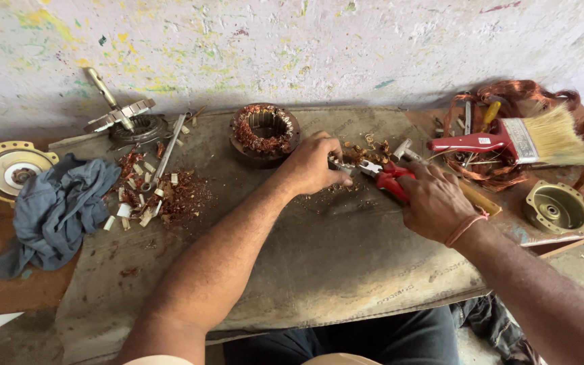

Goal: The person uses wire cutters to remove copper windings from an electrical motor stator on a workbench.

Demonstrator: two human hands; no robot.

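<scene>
Pliers (388,178) with red handles sit clamped in the right hand (434,203), their tip meeting the left hand (312,164), whose fingers pinch closed on something too small to tell. Both work over the table (332,257), just right of a copper-wound stator (265,132); a paintbrush (515,140) lies further right.

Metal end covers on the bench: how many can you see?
2. One cream-coloured end cover lies at the far left beside the grey cloth; one end cover sits at the right below the paintbrush. Others may be hidden.
</scene>
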